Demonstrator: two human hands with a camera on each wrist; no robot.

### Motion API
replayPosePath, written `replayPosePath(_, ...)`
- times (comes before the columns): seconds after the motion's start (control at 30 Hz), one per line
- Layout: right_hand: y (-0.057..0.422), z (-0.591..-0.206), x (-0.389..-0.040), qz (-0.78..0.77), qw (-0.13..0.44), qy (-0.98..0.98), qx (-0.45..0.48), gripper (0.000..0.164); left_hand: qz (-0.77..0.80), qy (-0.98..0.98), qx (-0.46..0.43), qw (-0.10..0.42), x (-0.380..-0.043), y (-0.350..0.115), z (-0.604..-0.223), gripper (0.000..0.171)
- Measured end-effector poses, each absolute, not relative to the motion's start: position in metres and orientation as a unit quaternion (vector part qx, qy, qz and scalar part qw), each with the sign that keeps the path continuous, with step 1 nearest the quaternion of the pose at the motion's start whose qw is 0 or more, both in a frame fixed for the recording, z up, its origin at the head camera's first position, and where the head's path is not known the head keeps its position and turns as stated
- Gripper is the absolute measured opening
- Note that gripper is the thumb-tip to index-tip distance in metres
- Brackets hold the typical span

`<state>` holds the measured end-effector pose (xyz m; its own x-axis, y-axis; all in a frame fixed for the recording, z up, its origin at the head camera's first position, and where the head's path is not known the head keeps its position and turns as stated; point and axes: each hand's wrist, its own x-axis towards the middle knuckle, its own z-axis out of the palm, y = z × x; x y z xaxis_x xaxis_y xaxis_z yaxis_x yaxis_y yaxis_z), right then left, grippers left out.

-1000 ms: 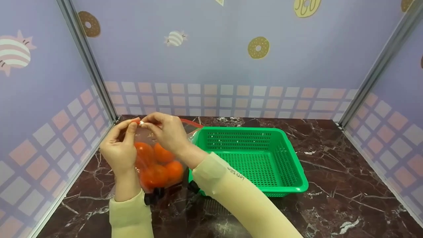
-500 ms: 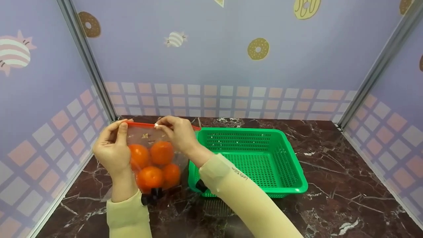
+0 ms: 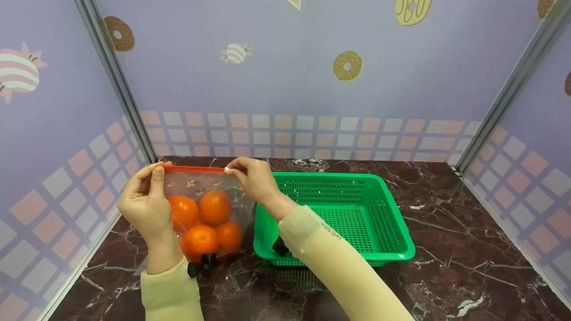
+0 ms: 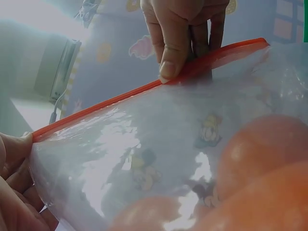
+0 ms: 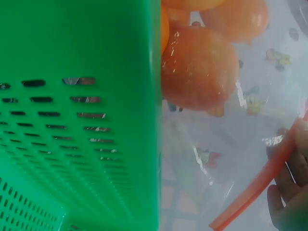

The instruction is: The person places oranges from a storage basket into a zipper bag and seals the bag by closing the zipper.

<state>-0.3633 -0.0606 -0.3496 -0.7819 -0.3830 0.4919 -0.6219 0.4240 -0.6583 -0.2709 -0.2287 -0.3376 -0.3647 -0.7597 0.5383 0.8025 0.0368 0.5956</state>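
Observation:
A clear zip bag (image 3: 192,182) printed with small cartoon figures holds several round orange fruits (image 3: 215,207). Along its top runs a red zip strip (image 3: 194,169), stretched nearly level. My left hand (image 3: 147,200) pinches the strip's left end between thumb and fingers. Farther right, my right hand (image 3: 258,180) pinches a small white slider (image 3: 227,170) on the strip. The left wrist view shows the thumb of the right hand (image 4: 185,29) pressing on the red edge, with a stretch of strip beyond it. Behind my right hand, the bag's right end is partly hidden in the head view.
A green perforated plastic basket (image 3: 397,209) stands right of the bag, its near left corner partly behind my right sleeve (image 3: 330,254). Dark marbled tabletop (image 3: 464,249) lies beneath. Patterned panels (image 3: 303,89) close off the back and sides.
My right hand has slid rightward along the red strip with the slider, away from my left hand. The left hand has shifted slightly left, and the fruits show more plainly.

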Motion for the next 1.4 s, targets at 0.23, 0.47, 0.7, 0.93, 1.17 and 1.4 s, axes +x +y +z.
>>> replayPosePath(0.23, -0.052, -0.352, -0.372, 0.436, 0.112, -0.846, 0.287, 0.018, -0.707, -0.435, -0.020, 0.557, -0.270, -0.231, -0.338, 0.017)
replayPosePath(0.47, -0.043, -0.355, -0.381, 0.434, 0.086, -0.856, 0.266, 0.017, -0.709, -0.436, -0.007, 0.555, -0.270, -0.234, -0.339, 0.015)
replayPosePath(0.7, -0.033, -0.359, -0.388, 0.432, 0.073, -0.863, 0.252, 0.016, -0.709, -0.434, -0.003, 0.555, -0.270, -0.236, -0.339, 0.014)
replayPosePath(0.93, -0.024, -0.361, -0.394, 0.419, 0.050, -0.875, 0.239, 0.016, -0.710, -0.423, -0.006, 0.563, -0.269, -0.238, -0.339, 0.012)
replayPosePath(1.17, -0.018, -0.365, -0.400, 0.413, 0.047, -0.881, 0.226, 0.016, -0.723, -0.404, 0.006, 0.561, -0.267, -0.241, -0.339, 0.013)
replayPosePath(1.4, -0.013, -0.367, -0.402, 0.415, 0.037, -0.882, 0.221, 0.016, -0.723, -0.406, 0.018, 0.558, -0.266, -0.243, -0.339, 0.015)
